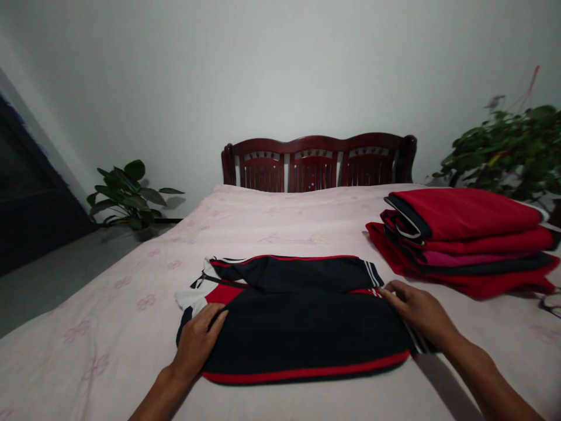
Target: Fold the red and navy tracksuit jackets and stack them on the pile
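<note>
A navy jacket [307,327] with red and white trim lies partly folded on the bed in front of me. One sleeve [302,273] lies across its far side, its white-striped cuff toward the right. My left hand [200,334] is closed on the jacket's left end, beside the red and white shoulder part; the fabric under the fingers is hidden. At the opposite end, my right hand [414,307] pinches the jacket by the sleeve cuff and striped hem. A zipper strip shows near the white collar part.
A stack of folded red and dark clothes [477,234] sits on the pink bedspread [280,219] at right, with glasses [551,304] partly visible beside it. Behind stands a dark wooden headboard [313,164]. Leafy plants flank the bed, one at left [131,196] and one at right [512,152].
</note>
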Demonstrator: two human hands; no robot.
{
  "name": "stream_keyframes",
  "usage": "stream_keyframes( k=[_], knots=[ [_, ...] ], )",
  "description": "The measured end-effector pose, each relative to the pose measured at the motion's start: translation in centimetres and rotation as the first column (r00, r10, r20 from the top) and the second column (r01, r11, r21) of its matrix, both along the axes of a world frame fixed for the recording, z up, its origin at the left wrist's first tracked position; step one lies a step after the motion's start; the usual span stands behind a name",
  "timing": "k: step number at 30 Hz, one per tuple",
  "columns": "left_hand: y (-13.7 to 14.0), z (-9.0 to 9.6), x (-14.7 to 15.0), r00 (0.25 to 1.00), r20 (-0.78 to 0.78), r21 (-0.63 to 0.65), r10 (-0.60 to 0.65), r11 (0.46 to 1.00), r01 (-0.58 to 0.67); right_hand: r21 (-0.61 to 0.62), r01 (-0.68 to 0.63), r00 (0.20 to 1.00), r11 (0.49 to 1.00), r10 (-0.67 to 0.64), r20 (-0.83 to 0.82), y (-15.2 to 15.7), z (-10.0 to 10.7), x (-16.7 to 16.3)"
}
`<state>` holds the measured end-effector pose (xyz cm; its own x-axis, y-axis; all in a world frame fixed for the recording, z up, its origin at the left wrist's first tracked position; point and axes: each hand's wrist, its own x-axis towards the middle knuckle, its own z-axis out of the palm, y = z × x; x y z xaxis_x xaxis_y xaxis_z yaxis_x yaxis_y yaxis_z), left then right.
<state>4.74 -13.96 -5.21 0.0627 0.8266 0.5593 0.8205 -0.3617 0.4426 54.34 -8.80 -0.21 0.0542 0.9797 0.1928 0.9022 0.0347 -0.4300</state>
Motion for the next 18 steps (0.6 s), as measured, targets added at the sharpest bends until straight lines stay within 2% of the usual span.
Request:
stream_keyframes(
  k=[3, 5, 9, 10, 12, 15, 17, 18],
  knots=[
    [-0.5, -0.5, -0.3, 0.999, -0.015, 0.191, -0.045, 0.981, 0.047, 0.008, 0.031, 0.998, 1.000, -0.030, -0.049, 0.1, -0.7, -0.2],
    [-1.2, -0.7, -0.6, 0.996, -0.040, 0.274, -0.082, 0.957, 0.090, 0.074, 0.024, 0.994, 0.997, -0.016, -0.112, -0.4, -1.4, 0.2],
    [-1.5, -0.4, -1.0, 0.996, -0.054, 0.328, -0.075, 0.941, 0.089, 0.245, 0.148, 0.982, 0.958, -0.114, -0.148, -1.1, -2.4, 1.6],
    [-1.2, -0.3, -1.0, 0.997, -0.043, 0.322, -0.057, 0.944, 0.068, 0.238, 0.176, 0.979, 0.955, -0.146, -0.141, -1.0, -2.5, 1.8],
    [0.0, -0.1, -0.6, 0.999, -0.047, 0.255, -0.007, 0.967, 0.019, 0.139, 0.185, 0.980, 0.973, -0.172, -0.096, -0.2, -2.9, 2.0],
    [2.0, -0.1, 0.2, 0.977, -0.182, 0.024, 0.113, 0.994, -0.110, -0.035, 0.112, 0.994, 0.993, -0.112, -0.014, 1.0, -3.6, 1.8],
    [2.7, 0.0, 0.8, 0.931, -0.316, -0.088, 0.183, 0.971, -0.221, -0.039, 0.061, 0.998, 0.997, -0.061, 0.008, 1.4, -4.0, 1.4],
    [2.8, 0.1, 1.1, 0.907, -0.368, -0.092, 0.207, 0.962, -0.257, 0.001, 0.046, 0.999, 0.999, -0.046, 0.014, 1.4, -4.2, 1.2]
  ],
)
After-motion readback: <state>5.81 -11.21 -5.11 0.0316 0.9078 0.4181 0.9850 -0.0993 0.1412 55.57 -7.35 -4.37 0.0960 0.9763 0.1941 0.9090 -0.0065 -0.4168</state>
